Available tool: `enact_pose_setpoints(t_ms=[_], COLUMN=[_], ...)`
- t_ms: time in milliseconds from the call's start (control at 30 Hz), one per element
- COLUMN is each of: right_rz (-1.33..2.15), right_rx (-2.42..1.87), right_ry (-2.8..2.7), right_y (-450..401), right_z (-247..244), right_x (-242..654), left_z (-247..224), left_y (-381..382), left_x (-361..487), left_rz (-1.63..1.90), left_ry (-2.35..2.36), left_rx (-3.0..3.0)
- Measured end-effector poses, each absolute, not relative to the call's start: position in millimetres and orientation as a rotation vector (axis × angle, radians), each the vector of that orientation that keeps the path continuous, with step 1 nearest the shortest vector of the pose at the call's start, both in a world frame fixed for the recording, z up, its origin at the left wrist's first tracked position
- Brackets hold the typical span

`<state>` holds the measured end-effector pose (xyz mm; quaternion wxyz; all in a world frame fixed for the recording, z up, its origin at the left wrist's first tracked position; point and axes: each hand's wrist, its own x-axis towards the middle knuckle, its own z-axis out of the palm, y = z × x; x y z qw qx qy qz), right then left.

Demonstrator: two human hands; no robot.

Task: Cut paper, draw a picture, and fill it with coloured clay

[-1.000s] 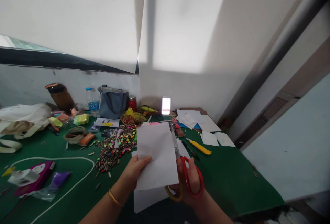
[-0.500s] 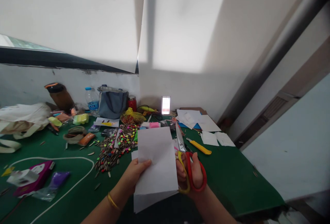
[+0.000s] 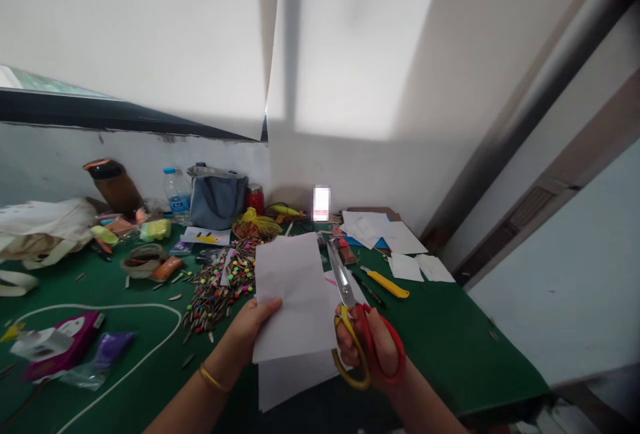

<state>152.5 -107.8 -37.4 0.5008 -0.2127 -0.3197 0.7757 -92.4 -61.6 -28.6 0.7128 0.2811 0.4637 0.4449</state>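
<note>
White sheets of paper (image 3: 293, 301) are pinched at their left edge by my left hand (image 3: 255, 327), its thumb lying on top. The lower sheet sticks out below the upper one. My right hand (image 3: 370, 347) is closed around scissors (image 3: 345, 287) with one yellow and one red handle. Their metal blades point up and away, just right of the paper and apart from it; the blades look nearly closed. Beyond my right hand a yellow utility knife (image 3: 387, 283) rests on the green table, near a dark pen (image 3: 369, 289).
Left of the paper spreads a heap of striped seeds with coloured beads (image 3: 215, 294). A white cable (image 3: 170, 314) loops across the green table (image 3: 450, 347). Behind stand a blue-grey bag (image 3: 219, 201), a water bottle (image 3: 177, 194) and a lit phone (image 3: 321, 204). White papers (image 3: 406, 237) lie at back right.
The paper has shifted left with my left hand. My right hand and the scissors have come clear of the paper's right edge, the blades tilting left, uncovering the pen.
</note>
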Motion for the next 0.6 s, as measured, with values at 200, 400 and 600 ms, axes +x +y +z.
enact_pose_setpoints(t_ms=[200, 400, 600], right_rz=[1.895, 1.754, 1.577], right_rx=[-0.520, -0.699, -0.881], right_ry=[-0.805, -0.763, -0.664], right_y=[-109.4, -107.4, -96.9], right_z=[-42.4, -40.7, -35.2], right_x=[156.5, 157.5, 154.5], left_z=[-29.7, -38.4, -27.7], left_y=[-53.5, -42.3, -45.2], left_x=[-98.5, -114.7, -125.8], left_rz=[0.990, 1.278, 1.276], left_ry=[1.062, 1.255, 1.186], left_rx=[0.674, 1.529, 2.840])
